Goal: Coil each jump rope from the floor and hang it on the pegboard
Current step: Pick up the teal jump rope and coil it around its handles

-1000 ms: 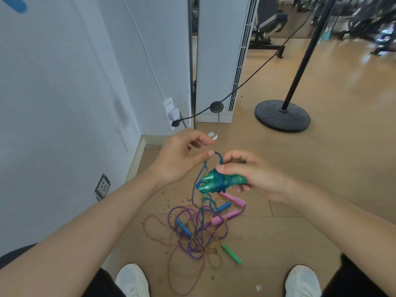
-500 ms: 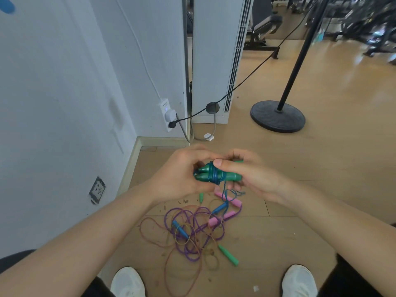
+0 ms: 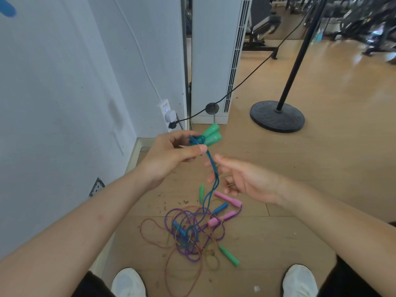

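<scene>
- Up near the wall, the left hand [image 3: 171, 156] grips a pair of green handles [image 3: 211, 135]. Thumb and fingers curl round their narrow ends, and the wide ends stick out past the fingers, up and to the right, side by side and touching.
- A blue cord [image 3: 213, 181] is wound in a few turns round those handles right at the fingertips. It then drops from under the thumb as a doubled strand all the way down to the floor [image 3: 310, 179].
- The right hand [image 3: 248, 182] is released and holds nothing. Its palm is turned leftward and its fingers are loosely spread, and it sits lower than the left hand and to its right.
- The hanging cord passes just across the right hand's fingertips [image 3: 216, 157]; whether it touches them cannot be told.
- Below both hands the cord runs into a tangle [image 3: 192, 239] of purple, brownish and blue cords on the wooden floor, ahead of and between two white shoes [image 3: 128, 281].
- Two pink handles [image 3: 220, 218] lie at the tangle's right edge, near the right hand but below it.
- Blue handles [image 3: 220, 207] lie among the loops.
- One loose green handle [image 3: 229, 256] lies at the lower right, and another [image 3: 201, 192] lies just left of the hanging cord.
- Beyond the hands a black stand base [image 3: 277, 116] rests on the floor, well apart from the ropes.
</scene>
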The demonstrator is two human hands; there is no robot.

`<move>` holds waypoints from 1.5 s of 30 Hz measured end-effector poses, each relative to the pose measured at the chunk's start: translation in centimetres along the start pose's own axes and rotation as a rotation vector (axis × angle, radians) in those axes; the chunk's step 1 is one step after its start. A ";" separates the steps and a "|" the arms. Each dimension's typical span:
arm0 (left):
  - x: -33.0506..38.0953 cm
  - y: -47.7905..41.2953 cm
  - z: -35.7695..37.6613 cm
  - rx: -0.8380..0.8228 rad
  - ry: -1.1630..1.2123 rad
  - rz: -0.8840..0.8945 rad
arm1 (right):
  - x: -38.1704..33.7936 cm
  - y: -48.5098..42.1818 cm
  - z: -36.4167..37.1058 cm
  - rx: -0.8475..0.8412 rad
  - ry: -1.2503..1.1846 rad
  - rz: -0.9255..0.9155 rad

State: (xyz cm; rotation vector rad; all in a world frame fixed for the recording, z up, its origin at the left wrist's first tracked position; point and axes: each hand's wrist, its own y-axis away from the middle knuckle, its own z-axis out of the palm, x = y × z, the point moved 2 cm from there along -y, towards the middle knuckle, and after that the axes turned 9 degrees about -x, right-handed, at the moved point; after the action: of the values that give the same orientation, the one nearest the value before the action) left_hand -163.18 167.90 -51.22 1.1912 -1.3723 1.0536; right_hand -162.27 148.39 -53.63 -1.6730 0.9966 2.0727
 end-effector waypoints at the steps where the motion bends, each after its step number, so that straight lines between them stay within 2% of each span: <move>1: -0.2 -0.2 -0.4 0.050 -0.010 -0.014 | 0.1 0.0 0.0 0.028 0.049 -0.016; 5: -1.1 -0.5 -2.1 0.219 -0.243 -0.016 | 0.3 0.2 0.2 0.079 0.295 -0.062; 10: -1.7 -0.6 -3.5 0.294 -0.564 0.021 | 1.0 0.1 -0.6 0.088 0.387 -0.051; 15: -2.1 -0.7 -3.5 0.208 -0.836 0.075 | 0.4 0.1 -1.3 0.236 0.689 -0.133; 17: -2.5 -0.8 -3.0 0.150 -0.909 0.075 | 0.0 0.1 -1.8 0.241 0.774 -0.153; 21: -2.8 -0.6 -1.8 -0.044 -1.022 0.112 | -1.0 0.3 -2.7 0.189 0.674 -0.170; 25: -3.0 -0.3 -0.5 -0.351 -0.812 0.081 | -1.6 0.2 -4.0 0.260 0.626 -0.230; 28: -2.6 0.1 -0.1 -0.421 -0.643 -0.001 | -1.5 0.0 -5.5 0.306 0.684 -0.261; 33: -1.2 0.5 -0.2 -0.532 -0.371 -0.063 | -1.5 0.2 -7.1 0.322 0.640 -0.302; 38: -1.5 0.1 -0.9 -0.486 0.040 -0.082 | -1.1 0.0 -7.3 0.366 0.600 -0.289; 42: -1.6 -0.1 -0.8 -0.427 0.247 -0.077 | -1.0 0.1 -6.8 0.372 0.590 -0.275; 45: -1.6 -0.1 -0.5 -0.305 0.386 -0.093 | -0.5 0.1 -6.5 0.332 0.568 -0.212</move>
State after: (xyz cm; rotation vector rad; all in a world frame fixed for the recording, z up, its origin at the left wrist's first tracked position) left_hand -162.93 168.57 -52.74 0.7719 -1.1141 0.9128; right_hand -157.40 144.11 -53.63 -2.1102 1.1777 1.2344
